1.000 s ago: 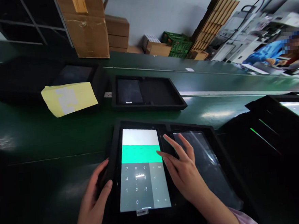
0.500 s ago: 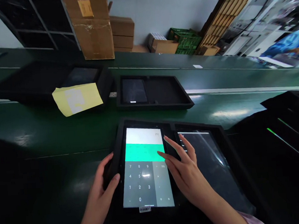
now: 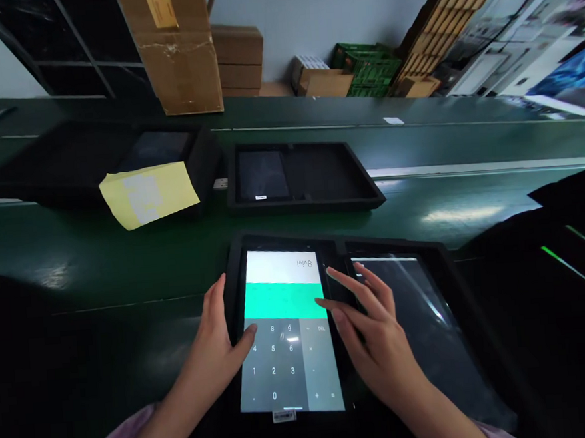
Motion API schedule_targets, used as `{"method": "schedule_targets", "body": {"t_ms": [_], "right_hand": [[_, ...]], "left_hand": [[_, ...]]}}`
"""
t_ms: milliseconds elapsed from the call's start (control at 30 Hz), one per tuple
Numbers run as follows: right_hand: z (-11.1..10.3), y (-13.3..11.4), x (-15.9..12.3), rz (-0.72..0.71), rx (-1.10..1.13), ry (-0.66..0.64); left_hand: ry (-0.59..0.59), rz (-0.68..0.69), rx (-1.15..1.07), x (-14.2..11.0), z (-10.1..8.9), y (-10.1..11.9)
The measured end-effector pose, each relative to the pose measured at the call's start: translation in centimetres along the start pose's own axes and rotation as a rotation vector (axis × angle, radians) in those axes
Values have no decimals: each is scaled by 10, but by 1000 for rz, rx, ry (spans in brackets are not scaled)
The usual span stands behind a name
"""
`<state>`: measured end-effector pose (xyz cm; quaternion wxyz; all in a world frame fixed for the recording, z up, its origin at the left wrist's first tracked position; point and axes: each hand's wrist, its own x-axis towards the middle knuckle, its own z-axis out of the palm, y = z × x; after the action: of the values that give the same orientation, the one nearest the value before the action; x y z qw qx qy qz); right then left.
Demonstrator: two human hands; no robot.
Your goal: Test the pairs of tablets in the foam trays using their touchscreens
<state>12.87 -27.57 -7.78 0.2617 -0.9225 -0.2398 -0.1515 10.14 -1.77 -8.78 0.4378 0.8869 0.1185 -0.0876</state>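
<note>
A lit tablet (image 3: 286, 353) showing a calculator keypad lies in the left slot of a black foam tray (image 3: 446, 261) in front of me. A second tablet (image 3: 420, 330) with a dark screen fills the right slot. My left hand (image 3: 219, 347) rests open on the lit tablet's left edge, its thumb over the keypad's left column. My right hand (image 3: 375, 333) hovers open over the strip between the two tablets, fingers spread, index tip at the lit screen's right edge.
Another black tray (image 3: 302, 178) with one dark tablet sits further back on the green conveyor belt (image 3: 125, 257). A yellow sheet (image 3: 148, 192) leans on a black tray at the left. Cardboard boxes (image 3: 175, 50) and green crates (image 3: 369, 70) line the back wall.
My left hand slid from the tray's side onto the lit tablet, thumb over the keys. Digits appeared in the calculator's white display. My right hand shifted slightly right.
</note>
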Motion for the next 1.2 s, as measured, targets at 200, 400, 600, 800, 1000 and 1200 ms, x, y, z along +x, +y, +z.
{"method": "schedule_targets", "body": {"t_ms": [200,400,600,800,1000,1200], "right_hand": [[5,6,-3,53,-47,-82],[6,-5,0,-21,-113,-140],[7,-8,-1,-38,-80,-135],[9,-4,-1,-5,-64,-127],[8,-3,-2,22,-65,-117],[9,-3,-3,41,-68,-73]], "left_hand": [[-22,-59,-158,-5,-3,6],[-6,-50,-156,-3,-1,9],[1,-33,-129,-3,-1,9],[19,-21,-140,-3,-1,9],[2,-15,-149,-3,-1,10],[7,-13,-126,-3,-1,9]]}}
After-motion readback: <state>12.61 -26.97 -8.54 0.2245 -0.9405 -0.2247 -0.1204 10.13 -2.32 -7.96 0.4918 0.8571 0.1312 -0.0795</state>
